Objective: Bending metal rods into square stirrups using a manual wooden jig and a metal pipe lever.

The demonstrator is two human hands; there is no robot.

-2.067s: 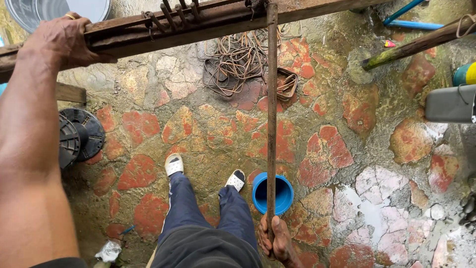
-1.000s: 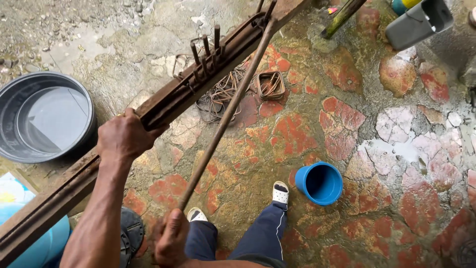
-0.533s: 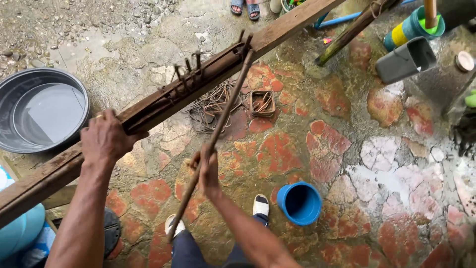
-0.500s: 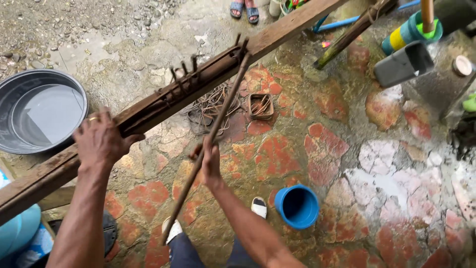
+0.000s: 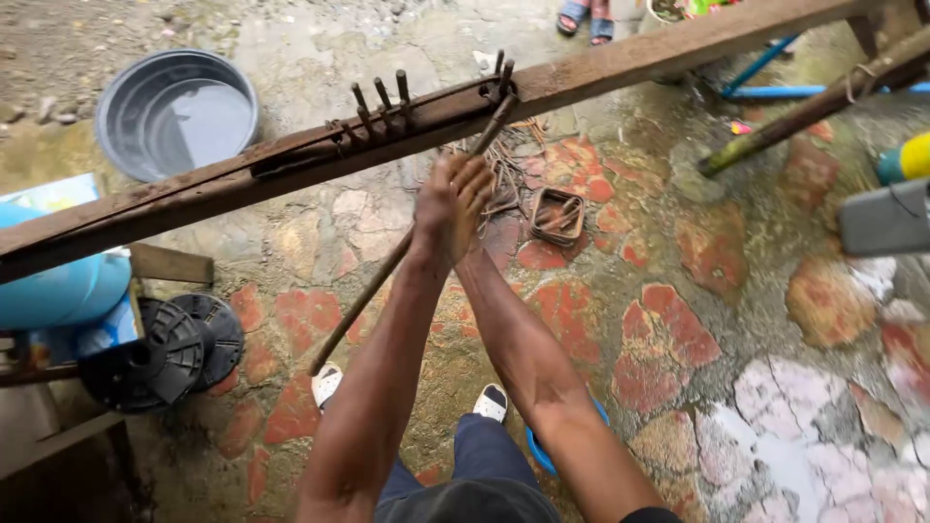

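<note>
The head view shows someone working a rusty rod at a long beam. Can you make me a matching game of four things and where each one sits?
Things:
1. grey tub
2. rusty rod
3. bent wire square
4. black reels

Places:
A. on the stone floor right of the hands
B. lower left, below the beam
C. upper left, beyond the beam
D. in both hands' grip

Pairs: 1-C, 2-D, 3-A, 4-B

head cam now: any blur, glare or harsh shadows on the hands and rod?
Head view: flat, even daylight with no hard shadows; both hands clasped on the rusty rod read sharp; a faint sheen on the water in the grey basin; the grey object at the right edge looks soft.
</note>
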